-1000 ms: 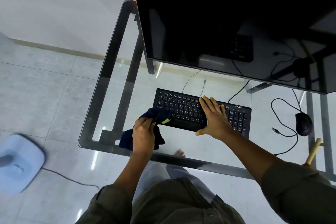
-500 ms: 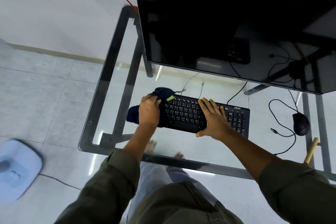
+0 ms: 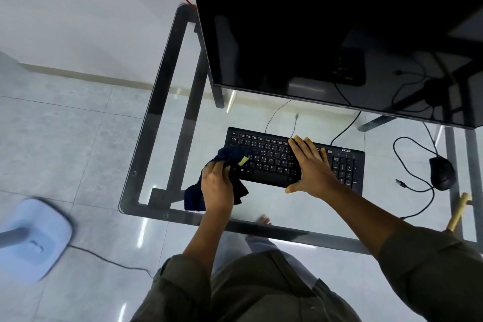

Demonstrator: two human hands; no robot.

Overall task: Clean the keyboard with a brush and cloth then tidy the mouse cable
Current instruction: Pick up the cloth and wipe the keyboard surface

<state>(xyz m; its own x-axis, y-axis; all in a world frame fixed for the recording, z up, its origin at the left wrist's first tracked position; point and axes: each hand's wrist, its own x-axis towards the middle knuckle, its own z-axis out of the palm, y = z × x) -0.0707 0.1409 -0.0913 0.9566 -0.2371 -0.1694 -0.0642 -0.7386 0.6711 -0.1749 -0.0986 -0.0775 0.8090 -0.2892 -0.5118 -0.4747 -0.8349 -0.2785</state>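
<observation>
At the keyboard's (image 3: 264, 159) near-left corner, the left hand's (image 3: 217, 188) grip is curled round a soft, limp dark cloth (image 3: 193, 198), probably best bunched for wiping. The right hand (image 3: 311, 167) lies flat, fingers straight, on the light-looking, rigid keyboard on the slick glass table (image 3: 146, 138). Right of the keyboard, the glossy mouse (image 3: 442, 174) trails loose cable (image 3: 418, 180).

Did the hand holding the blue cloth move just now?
Yes. The left hand slid from the back left corner of the keyboard to its front edge, nearer the person.
</observation>
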